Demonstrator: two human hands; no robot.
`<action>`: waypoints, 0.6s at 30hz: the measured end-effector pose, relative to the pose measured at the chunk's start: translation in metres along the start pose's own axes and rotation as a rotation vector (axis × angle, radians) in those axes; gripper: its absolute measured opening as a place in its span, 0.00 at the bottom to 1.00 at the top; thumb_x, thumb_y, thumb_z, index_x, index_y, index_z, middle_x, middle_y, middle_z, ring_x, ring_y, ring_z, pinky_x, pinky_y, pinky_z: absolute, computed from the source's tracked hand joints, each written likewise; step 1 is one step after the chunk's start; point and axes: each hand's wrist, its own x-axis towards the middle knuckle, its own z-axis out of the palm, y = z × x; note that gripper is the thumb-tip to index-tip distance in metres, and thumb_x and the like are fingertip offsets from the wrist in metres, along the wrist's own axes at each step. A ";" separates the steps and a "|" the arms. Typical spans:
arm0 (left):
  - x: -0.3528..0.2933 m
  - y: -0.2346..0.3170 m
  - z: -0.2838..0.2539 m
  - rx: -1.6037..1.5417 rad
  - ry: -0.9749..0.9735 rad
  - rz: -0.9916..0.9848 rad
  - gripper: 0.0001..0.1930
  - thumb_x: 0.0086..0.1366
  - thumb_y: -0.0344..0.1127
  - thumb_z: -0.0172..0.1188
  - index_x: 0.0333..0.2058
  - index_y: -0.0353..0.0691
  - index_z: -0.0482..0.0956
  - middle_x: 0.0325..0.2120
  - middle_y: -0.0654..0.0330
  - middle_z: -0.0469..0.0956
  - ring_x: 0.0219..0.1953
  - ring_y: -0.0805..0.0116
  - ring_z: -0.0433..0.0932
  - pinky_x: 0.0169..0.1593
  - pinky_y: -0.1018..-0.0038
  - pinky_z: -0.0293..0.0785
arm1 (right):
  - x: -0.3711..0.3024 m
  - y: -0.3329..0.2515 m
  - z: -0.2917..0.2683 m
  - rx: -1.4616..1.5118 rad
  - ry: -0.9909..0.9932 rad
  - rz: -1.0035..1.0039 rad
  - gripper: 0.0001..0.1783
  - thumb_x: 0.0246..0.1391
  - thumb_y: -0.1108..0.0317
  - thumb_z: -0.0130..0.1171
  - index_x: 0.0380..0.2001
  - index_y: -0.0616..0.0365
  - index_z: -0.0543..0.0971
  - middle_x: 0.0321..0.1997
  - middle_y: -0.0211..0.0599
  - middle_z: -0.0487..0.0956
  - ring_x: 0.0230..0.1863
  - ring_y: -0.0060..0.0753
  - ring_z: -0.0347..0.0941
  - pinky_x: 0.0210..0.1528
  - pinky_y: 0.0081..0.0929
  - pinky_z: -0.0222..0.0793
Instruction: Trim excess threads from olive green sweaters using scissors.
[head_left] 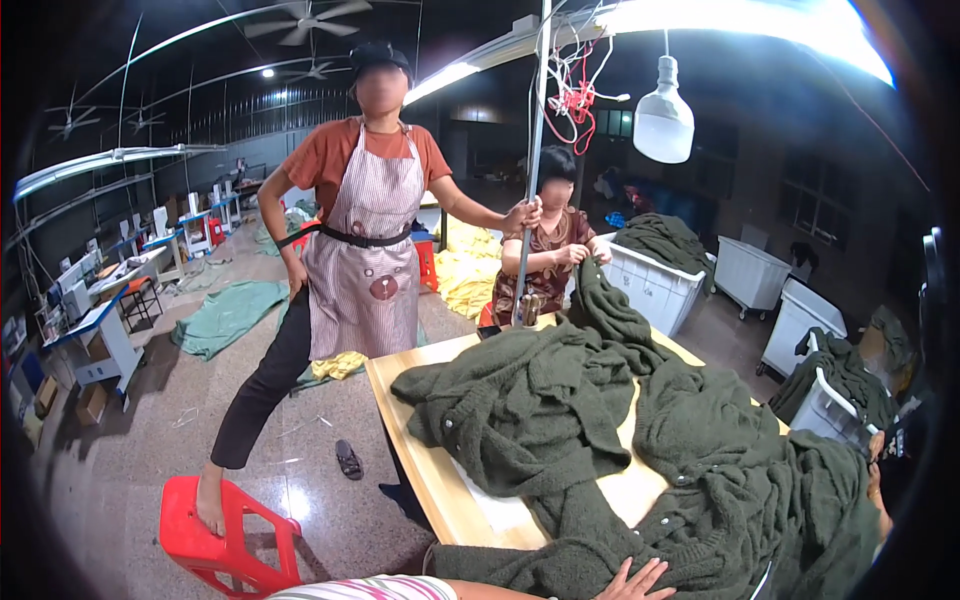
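Note:
My left hand lies on a dark green knitted cardigan at the table's near side, its fingers stretched and spread. The arm in a striped sleeve comes in from the lower left. My right hand is out of sight. Buttons show on the knit here and there. More dark green knitwear is heaped across the pale wooden table. Across from me, a co-worker in a patterned top pinches a raised part of the green knit with both hands. Another person's arm touches the pile's right edge.
A standing person in a striped apron grips a metal pole, one foot on a red stool. White bins stand at the right, some with green knitwear. A bulb hangs above. Yellow cloth and a slipper lie on the floor.

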 end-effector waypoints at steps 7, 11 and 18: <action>0.001 0.003 0.002 0.042 0.026 -0.008 0.36 0.53 0.42 0.63 0.62 0.47 0.65 0.66 0.35 0.46 0.70 0.37 0.42 0.63 0.29 0.41 | 0.002 -0.008 -0.002 0.060 -0.101 -0.072 0.24 0.61 0.67 0.57 0.56 0.72 0.71 0.57 0.50 0.75 0.57 0.41 0.72 0.61 0.33 0.64; 0.003 0.006 0.002 0.075 0.030 -0.004 0.36 0.53 0.43 0.63 0.62 0.47 0.66 0.66 0.35 0.47 0.70 0.37 0.43 0.62 0.29 0.42 | 0.004 0.007 0.000 0.123 -0.033 -0.127 0.22 0.62 0.68 0.56 0.55 0.71 0.71 0.53 0.46 0.78 0.53 0.36 0.74 0.58 0.29 0.66; 0.000 0.001 0.001 0.100 0.038 -0.007 0.36 0.53 0.43 0.63 0.62 0.46 0.65 0.66 0.36 0.48 0.70 0.36 0.43 0.63 0.30 0.42 | -0.004 -0.026 -0.001 0.091 -0.159 -0.104 0.23 0.61 0.62 0.59 0.55 0.63 0.71 0.45 0.40 0.79 0.43 0.34 0.74 0.50 0.32 0.69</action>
